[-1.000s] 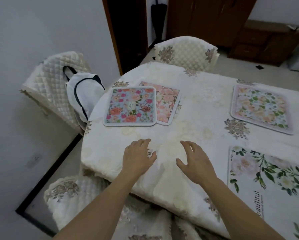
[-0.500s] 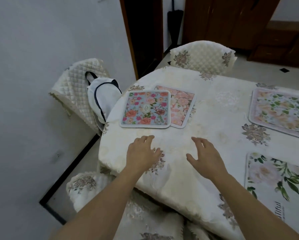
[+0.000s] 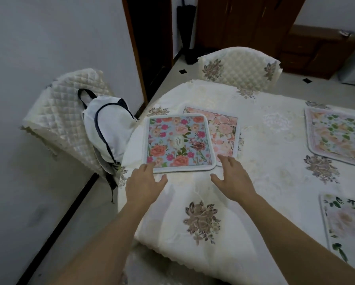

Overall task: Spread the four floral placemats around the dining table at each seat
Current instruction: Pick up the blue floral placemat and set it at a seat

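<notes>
A blue floral placemat (image 3: 179,141) lies on the table's left end, overlapping a pink floral placemat (image 3: 223,130) beneath it. My left hand (image 3: 144,185) is open, fingertips at the blue mat's near left corner. My right hand (image 3: 233,178) is open too, fingertips at the mat's near right corner. A peach-and-green placemat (image 3: 336,136) lies at the far right. A white placemat with green leaves (image 3: 347,223) sits at the near right edge, partly cut off.
The table (image 3: 265,182) wears a cream floral cloth. A quilted chair (image 3: 59,118) at left holds a white backpack (image 3: 108,130). Another quilted chair (image 3: 240,67) stands at the far end. A dark doorway and a wooden cabinet (image 3: 316,50) are behind.
Both hands have moved forward across the cloth to the near edge of the blue placemat. The view has shifted closer to the table's left end.
</notes>
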### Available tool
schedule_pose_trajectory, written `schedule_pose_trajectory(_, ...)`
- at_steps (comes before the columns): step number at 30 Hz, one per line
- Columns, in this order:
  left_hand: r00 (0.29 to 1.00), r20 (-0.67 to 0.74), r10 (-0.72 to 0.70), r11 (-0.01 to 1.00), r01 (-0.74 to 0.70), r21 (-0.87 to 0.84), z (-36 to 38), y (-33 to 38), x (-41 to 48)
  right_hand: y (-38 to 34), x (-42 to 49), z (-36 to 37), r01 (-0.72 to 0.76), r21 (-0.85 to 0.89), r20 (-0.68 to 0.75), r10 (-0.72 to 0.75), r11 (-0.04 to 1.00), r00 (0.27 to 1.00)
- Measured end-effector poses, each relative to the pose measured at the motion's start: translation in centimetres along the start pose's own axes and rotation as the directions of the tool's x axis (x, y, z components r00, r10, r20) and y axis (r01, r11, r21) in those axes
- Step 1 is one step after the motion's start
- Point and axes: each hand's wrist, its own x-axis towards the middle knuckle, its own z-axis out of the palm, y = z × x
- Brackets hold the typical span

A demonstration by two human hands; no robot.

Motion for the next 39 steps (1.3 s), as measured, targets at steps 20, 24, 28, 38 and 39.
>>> schedule_pose_trajectory(20, 0.972, 0.035, -0.231, 0.944, 0.233, -0.232, 5.8, -2.8, 17.1, 0.3, 16.7, 5.3, -0.263, -0.009, -0.021, 0.263, 0.965, 0.965)
schedule_pose_trajectory(24, 0.952, 0.086, -0.294, 0.91, 0.307, -0.28, 5.9, -2.9, 18.3, 0.2, 18.0, 6.2, -0.332, 0.008, -0.005, 0.332, 0.943, 0.943)
schedule_pose_trajectory(28, 0.957, 0.115, -0.268, 0.872, 0.291, -0.393, 5.9, -3.3, 18.9, -0.1, 18.9, 6.1, -0.402, 0.235, 0.056, 0.401, 0.885, 0.914)
schedule_pose_trajectory(38, 0.985, 0.143, -0.092, 0.754, 0.163, -0.636, 3.8, -2.7, 16.1, -0.2, 14.1, 4.6, -0.414, 0.597, 0.114, 0.438, 0.687, 0.892)
schedule_pose_trajectory(39, 0.986, 0.145, -0.082, 0.747, 0.157, -0.646, 3.6, -2.4, 15.5, -0.1, 13.1, 4.2, -0.411, 0.614, 0.107, 0.444, 0.674, 0.889)
